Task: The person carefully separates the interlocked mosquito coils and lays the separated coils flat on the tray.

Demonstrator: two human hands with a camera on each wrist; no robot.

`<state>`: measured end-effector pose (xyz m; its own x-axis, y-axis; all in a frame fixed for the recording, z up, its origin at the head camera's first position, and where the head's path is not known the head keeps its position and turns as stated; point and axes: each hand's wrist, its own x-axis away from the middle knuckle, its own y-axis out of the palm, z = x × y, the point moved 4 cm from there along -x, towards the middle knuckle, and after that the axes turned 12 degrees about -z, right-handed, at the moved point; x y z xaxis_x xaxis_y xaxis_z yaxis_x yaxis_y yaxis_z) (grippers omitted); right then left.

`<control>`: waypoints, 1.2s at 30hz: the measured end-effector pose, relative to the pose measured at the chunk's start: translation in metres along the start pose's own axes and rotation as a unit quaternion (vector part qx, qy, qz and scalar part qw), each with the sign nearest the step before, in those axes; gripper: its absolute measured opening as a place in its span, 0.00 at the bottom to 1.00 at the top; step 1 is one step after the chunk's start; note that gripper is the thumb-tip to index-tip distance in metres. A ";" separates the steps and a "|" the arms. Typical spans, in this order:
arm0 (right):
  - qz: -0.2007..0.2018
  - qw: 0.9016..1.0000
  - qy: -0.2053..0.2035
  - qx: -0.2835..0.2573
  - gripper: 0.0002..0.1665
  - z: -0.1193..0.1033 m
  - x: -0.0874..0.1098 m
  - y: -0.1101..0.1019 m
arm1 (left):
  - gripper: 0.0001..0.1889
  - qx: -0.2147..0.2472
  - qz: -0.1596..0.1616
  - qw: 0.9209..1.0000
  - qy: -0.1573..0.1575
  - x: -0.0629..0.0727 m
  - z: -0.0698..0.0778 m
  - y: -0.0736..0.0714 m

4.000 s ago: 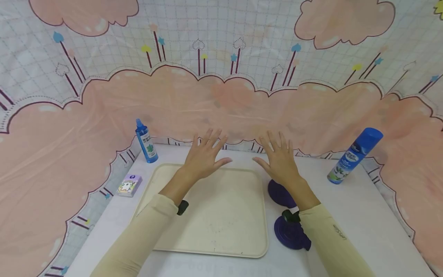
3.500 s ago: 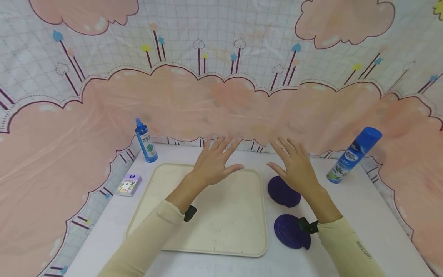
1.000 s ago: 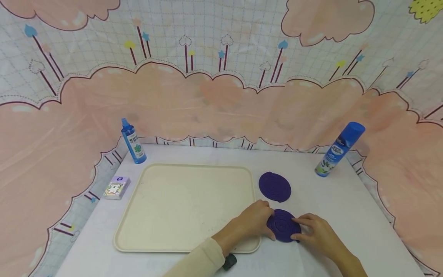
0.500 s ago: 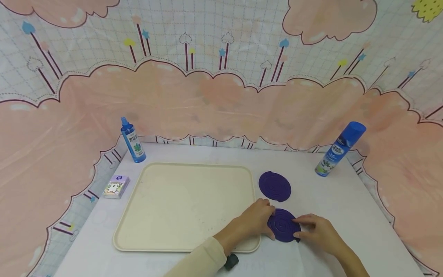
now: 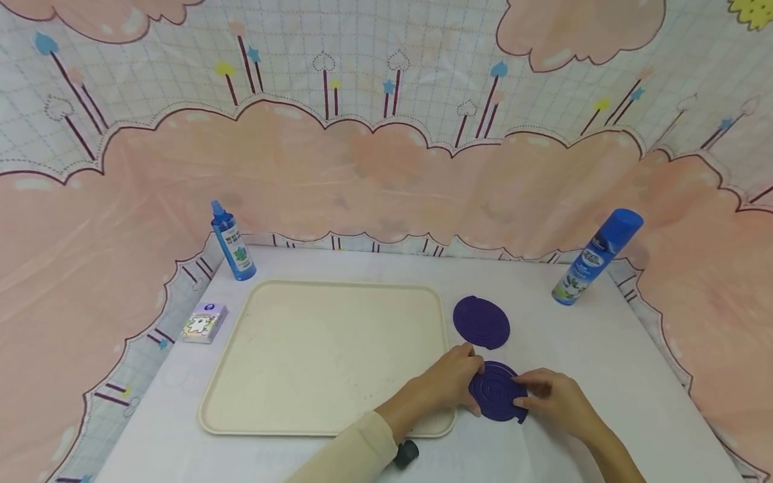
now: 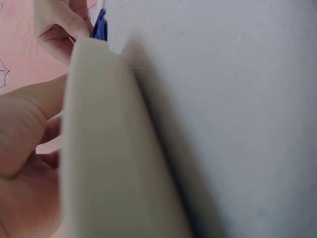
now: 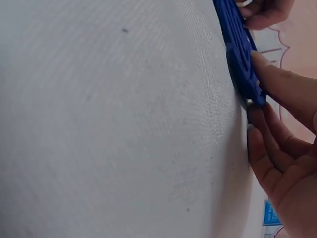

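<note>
Low on the right in the head view, a dark purple spiral mosquito coil (image 5: 496, 389) lies between both hands. My left hand (image 5: 449, 376) pinches its left edge, thumb toward me. On the opposite edge, by the coil's small tail, my right hand (image 5: 555, 399) grips with thumb and fingers. The right wrist view has the coil (image 7: 240, 54) edge-on, the right thumb pressing its rim. In the left wrist view the tray's edge hides part of the left hand (image 6: 25, 148), and only a sliver of coil (image 6: 100, 26) shows. A second coil (image 5: 481, 322) lies flat just behind.
A cream tray (image 5: 302, 433) fills the table's middle, beneath my left forearm. A blue spray bottle (image 5: 233, 245) and a purple tissue pack (image 5: 204, 323) stand left of it. A blue aerosol can (image 5: 594, 258) is at the back right. A patterned curtain surrounds the table.
Several seconds ago both hands were spread above the table. They have since come down onto the near coil. Over the last second, thin gaps appear between its windings as the right hand shifts slightly.
</note>
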<state>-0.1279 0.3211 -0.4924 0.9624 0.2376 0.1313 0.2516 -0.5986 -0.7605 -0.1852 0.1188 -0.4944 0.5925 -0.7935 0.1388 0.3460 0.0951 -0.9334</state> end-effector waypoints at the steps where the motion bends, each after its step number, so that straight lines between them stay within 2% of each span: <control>1: 0.002 1.000 -0.002 -0.002 0.18 0.001 0.000 0.000 | 0.35 0.003 -0.002 1.000 0.001 0.000 0.000 0.000; 6: -0.010 0.999 -0.005 -0.044 0.18 0.003 0.000 0.001 | 0.36 0.014 -0.008 1.000 -0.002 0.000 0.000 0.000; 13: -0.058 0.995 0.028 -0.074 0.20 0.005 -0.002 0.000 | 0.36 0.023 -0.011 1.000 -0.004 -0.001 -0.001 0.001; 22: -0.046 0.995 0.022 -0.087 0.18 0.003 -0.001 -0.004 | 0.38 0.042 -0.015 0.999 0.003 -0.001 0.000 0.002; 28: -0.048 0.993 0.044 -0.102 0.19 0.004 -0.001 -0.006 | 0.38 0.062 -0.024 0.998 0.005 0.000 0.000 0.002; 36: -0.056 0.989 0.040 -0.133 0.18 0.001 -0.002 -0.011 | 0.38 0.091 -0.015 0.996 0.019 -0.001 -0.003 -0.001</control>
<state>-0.1330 0.3276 -0.4846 0.9296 0.2583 0.2629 0.3641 -0.7542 -0.5464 -0.1880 0.1174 -0.4944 0.5529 -0.8198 0.1490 0.4910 0.1761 -0.8531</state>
